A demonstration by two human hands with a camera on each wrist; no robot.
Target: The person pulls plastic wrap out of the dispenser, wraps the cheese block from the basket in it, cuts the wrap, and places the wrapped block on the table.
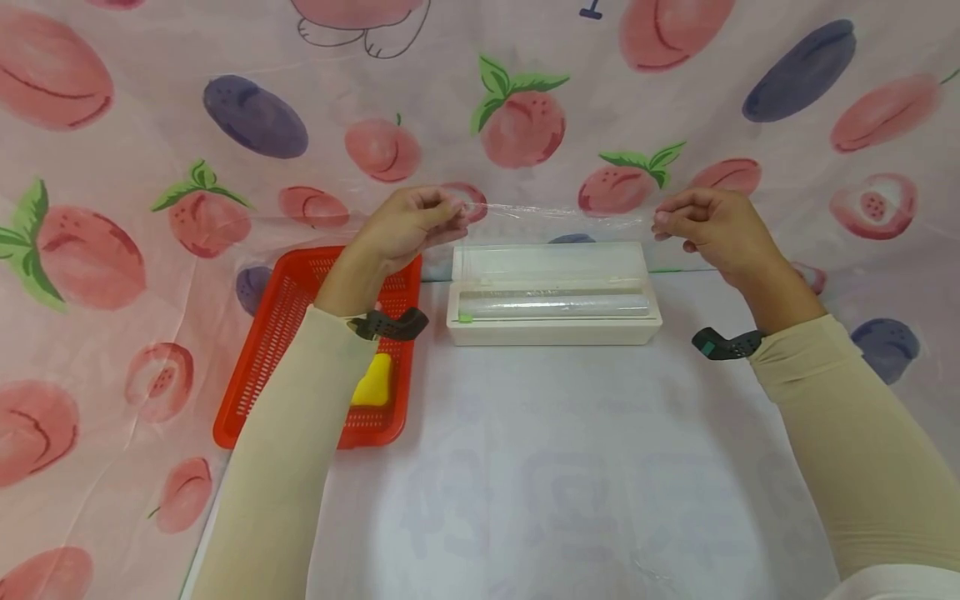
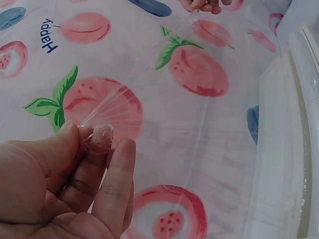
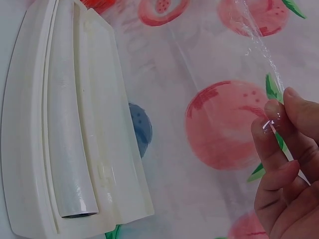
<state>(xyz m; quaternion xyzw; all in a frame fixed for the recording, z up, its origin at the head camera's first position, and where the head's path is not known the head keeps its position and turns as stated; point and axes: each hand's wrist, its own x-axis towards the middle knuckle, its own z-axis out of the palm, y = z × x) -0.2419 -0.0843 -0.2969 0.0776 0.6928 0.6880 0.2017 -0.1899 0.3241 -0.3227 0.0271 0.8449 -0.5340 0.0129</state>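
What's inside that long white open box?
The long, white, open plastic box holds a shiny, cylinder-shaped roll of clear plastic film. The roll covers the box's bottom, so I can't tell whether anything lies underneath.

The plastic film [image 1: 555,213] looks glossy and crinkled.

A roll [image 1: 555,307] is lying in the box [image 1: 555,335], right of the basket [image 1: 268,329]. Film [image 1: 553,212] is stretching from left hand [image 1: 411,223] to right hand [image 1: 714,227].
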